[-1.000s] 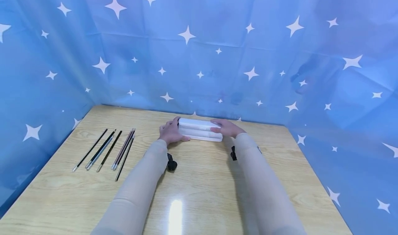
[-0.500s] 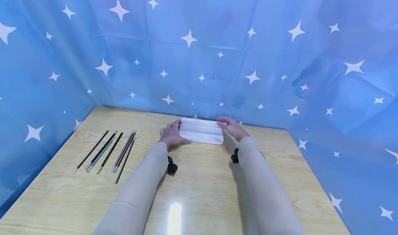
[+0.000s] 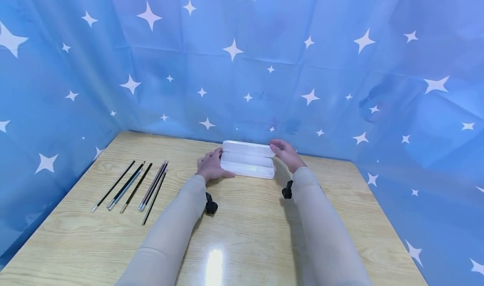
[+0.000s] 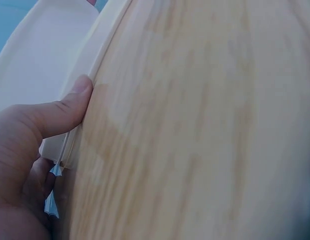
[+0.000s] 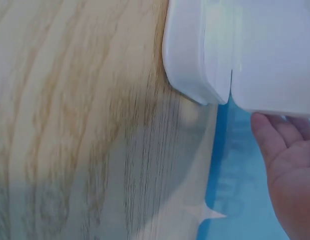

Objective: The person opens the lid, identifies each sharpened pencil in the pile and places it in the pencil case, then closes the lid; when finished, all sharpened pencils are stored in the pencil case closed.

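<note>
Grasping the white case (image 3: 247, 168) mid-frame, the left hand (image 3: 211, 167) curls round its left end; the right hand (image 3: 287, 156), unclenched, touches the raised lid (image 3: 247, 148).

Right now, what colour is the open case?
The case is white; the head view shows it best.

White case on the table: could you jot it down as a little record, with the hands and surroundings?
Case: white, lid raised
Left hand: grips the case's left end
Right hand: at the lid's right end
Pencils: several, on the table, left of the case
Backdrop: blue with white stars
</note>
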Tool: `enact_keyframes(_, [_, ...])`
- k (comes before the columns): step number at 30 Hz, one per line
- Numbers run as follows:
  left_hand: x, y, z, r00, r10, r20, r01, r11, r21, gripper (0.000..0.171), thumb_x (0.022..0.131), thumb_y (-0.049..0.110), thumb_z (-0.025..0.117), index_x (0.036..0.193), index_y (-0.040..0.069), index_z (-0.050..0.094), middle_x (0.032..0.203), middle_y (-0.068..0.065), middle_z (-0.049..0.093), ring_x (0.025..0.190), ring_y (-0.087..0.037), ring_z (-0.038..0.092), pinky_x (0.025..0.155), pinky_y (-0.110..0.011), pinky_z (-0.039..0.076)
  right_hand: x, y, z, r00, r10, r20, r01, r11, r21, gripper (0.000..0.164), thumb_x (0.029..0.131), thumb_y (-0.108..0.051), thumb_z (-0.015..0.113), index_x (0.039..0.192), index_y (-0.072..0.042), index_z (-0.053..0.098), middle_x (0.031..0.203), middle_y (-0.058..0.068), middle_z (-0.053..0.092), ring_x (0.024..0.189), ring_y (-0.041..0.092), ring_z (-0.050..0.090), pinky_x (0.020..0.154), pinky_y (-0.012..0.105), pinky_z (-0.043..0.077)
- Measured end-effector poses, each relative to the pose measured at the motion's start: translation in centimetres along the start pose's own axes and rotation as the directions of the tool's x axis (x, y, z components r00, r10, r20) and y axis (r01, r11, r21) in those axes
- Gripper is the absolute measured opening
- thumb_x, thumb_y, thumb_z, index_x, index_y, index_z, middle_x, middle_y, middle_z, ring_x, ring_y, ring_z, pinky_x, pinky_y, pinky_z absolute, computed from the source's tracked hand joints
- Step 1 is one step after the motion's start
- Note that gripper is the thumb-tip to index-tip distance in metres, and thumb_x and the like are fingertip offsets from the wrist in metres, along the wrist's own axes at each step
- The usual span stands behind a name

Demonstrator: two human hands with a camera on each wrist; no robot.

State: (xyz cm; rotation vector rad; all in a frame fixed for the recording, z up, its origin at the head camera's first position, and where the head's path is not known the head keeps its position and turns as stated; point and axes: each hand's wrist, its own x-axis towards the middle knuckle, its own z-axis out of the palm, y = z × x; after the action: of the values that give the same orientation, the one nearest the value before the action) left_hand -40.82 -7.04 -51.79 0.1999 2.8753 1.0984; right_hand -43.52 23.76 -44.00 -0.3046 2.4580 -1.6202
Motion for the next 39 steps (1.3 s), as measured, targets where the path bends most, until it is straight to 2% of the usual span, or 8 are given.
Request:
enact_keyframes(7, [-0.4,0.2,-0.2,1.000,-0.006,-0.002,0.006,1.000,-0.022,0.119,0.068,0.057,0.089,0.161,0.019,0.026,0.155,-0.014,0.041,0.140,-0.034,0.036,0.107,-0.054,0.023,0.7,0.3,0.4,0.992,0.005,-0.127,0.001,0.999,0.048,0.060,0.105,-0.034,0.057,0.152,-0.001,0.039,0.149,0.022,0.045,0.137,0.037,0.044,0.111,0.052,0.041])
enact_keyframes(11, [0.0,-0.1,0.0,1.000,-0.011,-0.005,0.011,1.000,-0.007,0.117,0.069,0.058,0.088,0.161,0.021,0.026,0.155,-0.012,0.040,0.140,-0.033,0.035,0.108,-0.054,0.023,1.5,0.3,0.7,0.978,0.004,-0.209,0.025,0.991,0.134,0.056,0.105,-0.031,0.058,0.148,-0.003,0.037,0.142,0.022,0.049,0.130,0.036,0.051,0.105,0.054,0.046])
enact_keyframes(14, [0.2,-0.3,0.1,1.000,-0.009,-0.009,0.009,1.000,-0.008,0.116,0.068,0.060,0.088,0.160,0.021,0.028,0.154,-0.011,0.041,0.140,-0.033,0.036,0.107,-0.053,0.024,1.9,0.2,0.9,0.966,0.000,-0.258,0.050,0.981,0.186,0.048,0.105,-0.026,0.058,0.141,-0.001,0.039,0.135,0.020,0.051,0.122,0.032,0.054,0.101,0.056,0.048])
enact_keyframes(19, [0.2,-0.2,-0.1,1.000,-0.020,-0.007,0.020,1.000,-0.007,0.116,0.067,0.060,0.088,0.159,0.022,0.030,0.155,-0.010,0.041,0.141,-0.032,0.035,0.107,-0.053,0.023,2.2,-0.3,1.1,0.955,0.000,-0.297,0.049,0.986,0.157,0.036,0.105,-0.024,0.058,0.127,0.004,0.050,0.118,0.015,0.054,0.111,0.027,0.054,0.099,0.058,0.050])
enact_keyframes(23, [0.1,0.2,-0.3,1.000,-0.016,-0.008,0.016,1.000,0.001,0.114,0.068,0.058,0.088,0.159,0.021,0.030,0.154,-0.010,0.042,0.140,-0.032,0.035,0.108,-0.053,0.023,2.5,-0.6,1.0,0.947,0.032,-0.318,0.020,0.987,0.161,0.033,0.105,-0.025,0.057,0.124,0.002,0.055,0.114,0.011,0.055,0.111,0.025,0.054,0.098,0.057,0.051])
enact_keyframes(31, [-0.2,0.7,-0.6,1.000,0.009,-0.013,-0.009,1.000,0.002,0.112,0.069,0.057,0.088,0.158,0.021,0.030,0.154,-0.010,0.042,0.140,-0.032,0.037,0.108,-0.054,0.024,3.0,-0.4,0.5,0.940,0.101,-0.327,-0.024,0.973,0.231,0.038,0.105,-0.030,0.058,0.130,-0.001,0.061,0.117,0.008,0.057,0.113,0.028,0.057,0.100,0.055,0.050])
enact_keyframes(39, [-0.4,0.6,-0.6,1.000,0.003,-0.008,-0.003,1.000,-0.004,0.115,0.069,0.057,0.089,0.159,0.021,0.029,0.155,-0.008,0.042,0.140,-0.031,0.037,0.109,-0.053,0.023,3.6,0.2,0.5,0.938,0.135,-0.319,-0.062,0.972,0.228,0.046,0.105,-0.030,0.058,0.143,-0.005,0.058,0.145,0.015,0.051,0.125,0.032,0.054,0.103,0.051,0.049])
